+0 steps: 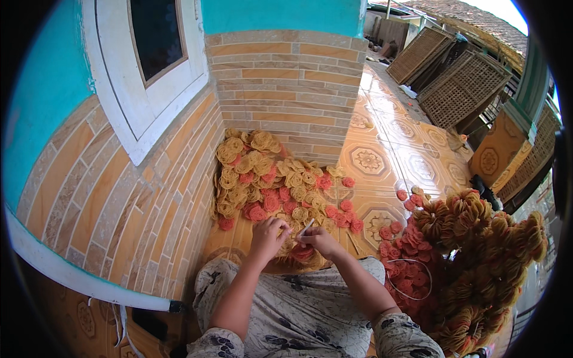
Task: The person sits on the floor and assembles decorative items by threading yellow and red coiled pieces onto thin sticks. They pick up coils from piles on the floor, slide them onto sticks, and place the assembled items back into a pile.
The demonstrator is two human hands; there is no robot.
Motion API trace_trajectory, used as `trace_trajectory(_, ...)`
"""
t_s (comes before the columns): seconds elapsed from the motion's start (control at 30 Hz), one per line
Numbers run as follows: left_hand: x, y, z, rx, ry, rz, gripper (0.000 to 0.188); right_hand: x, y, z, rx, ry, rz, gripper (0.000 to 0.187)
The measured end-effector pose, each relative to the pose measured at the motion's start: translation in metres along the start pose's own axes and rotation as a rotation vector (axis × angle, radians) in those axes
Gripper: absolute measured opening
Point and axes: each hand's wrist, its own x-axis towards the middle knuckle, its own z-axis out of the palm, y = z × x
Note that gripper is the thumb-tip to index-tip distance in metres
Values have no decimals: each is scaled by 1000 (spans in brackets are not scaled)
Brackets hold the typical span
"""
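Note:
My left hand [270, 237] is closed in a pinch above my lap. A small yellowish bit shows by its fingertips, too small to name. Just right of it, my right hand [321, 240] grips a thin white stick [308, 225] that points up and away from me. Below and between the hands sits a red-pink rosette [302, 253] with straw-coloured fibre around it, partly covered by the fingers. Beyond the hands spreads a heap of straw-coloured rosettes [261, 164] mixed with pink rosettes [270, 201] on the floor.
At my right lie a pile of pink rosettes [412, 238], a white hoop [431, 279] and big bundles of brownish-yellow rosettes [483, 256]. A tiled wall [280, 89] closes off the left and front. Woven panels [462, 86] lean farther off, past the tiled floor [412, 161].

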Motion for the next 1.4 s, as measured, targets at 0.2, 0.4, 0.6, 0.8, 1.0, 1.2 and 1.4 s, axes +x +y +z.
trace_trajectory(0.2,-22,23,-3,140,-196,-28,22,6,20,-4,409,-65,33,12)
trace_trajectory(0.4,-23,17,7,155,-233,31,18,13,41,-18,318,-7,17,20)
trace_trajectory(0.6,-57,-2,21,224,-419,-128,18,31,79,-44,-629,389,126,24)
trace_trajectory(0.8,-54,11,50,-982,-23,-323,23,33,67,-47,-231,461,-17,25)
trace_trajectory(1.0,-66,11,52,-1040,-267,-721,25,18,54,-54,-363,458,177,22)
trace_trajectory(1.2,-71,9,44,-1064,-246,-559,24,7,44,-52,-562,480,129,25)
trace_trajectory(1.4,-50,20,17,-752,-121,-248,25,-27,-8,-20,-540,257,-451,16)
